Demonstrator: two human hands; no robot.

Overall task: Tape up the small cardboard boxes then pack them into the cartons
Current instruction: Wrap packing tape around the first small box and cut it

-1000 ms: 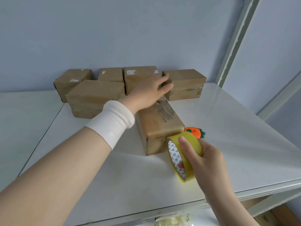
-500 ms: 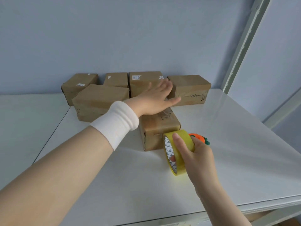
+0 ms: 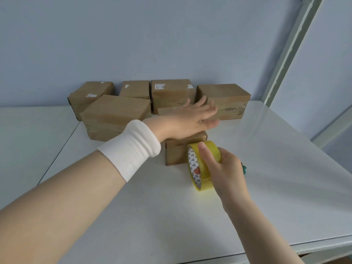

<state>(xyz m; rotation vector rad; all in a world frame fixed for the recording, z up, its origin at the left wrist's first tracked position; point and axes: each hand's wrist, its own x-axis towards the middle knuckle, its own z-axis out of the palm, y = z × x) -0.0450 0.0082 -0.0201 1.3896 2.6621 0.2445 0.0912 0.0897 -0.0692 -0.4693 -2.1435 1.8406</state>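
Six boxes [image 3: 222,94], one tape roll [image 3: 202,181] — right fingers [image 3: 205,156] curled round it, left hand [image 3: 184,121] flat atop the nearest box [image 3: 175,155].

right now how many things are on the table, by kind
cardboard boxes: 6
tape roll: 1
small green-tipped thing, mostly hidden: 1
total: 8
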